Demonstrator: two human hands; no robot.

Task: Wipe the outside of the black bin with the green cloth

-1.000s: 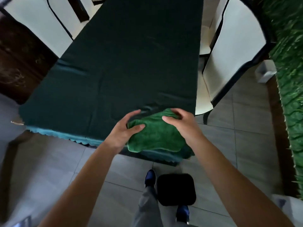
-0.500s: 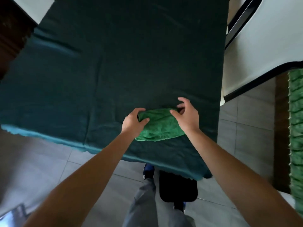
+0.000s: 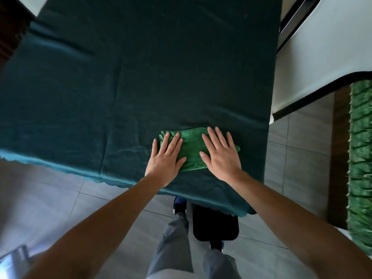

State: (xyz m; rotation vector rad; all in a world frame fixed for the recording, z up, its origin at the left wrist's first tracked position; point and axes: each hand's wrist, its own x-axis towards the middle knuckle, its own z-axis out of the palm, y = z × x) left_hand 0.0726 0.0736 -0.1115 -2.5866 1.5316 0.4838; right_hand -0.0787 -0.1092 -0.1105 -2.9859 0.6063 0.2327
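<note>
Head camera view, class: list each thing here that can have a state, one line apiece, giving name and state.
green cloth: folded, flat on the table near its edge
left hand: open, palm down on the cloth
right hand: open, palm down on the cloth
black bin: upright on the floor, partly under the tablecloth edge, untouched

Your table (image 3: 141, 77) carried a dark green tablecloth (image 3: 80, 109); a folded green cloth (image 3: 191, 150) lay flat near its front edge. The black bin (image 3: 215, 226) stood on the tiled floor (image 3: 60, 202).
</note>
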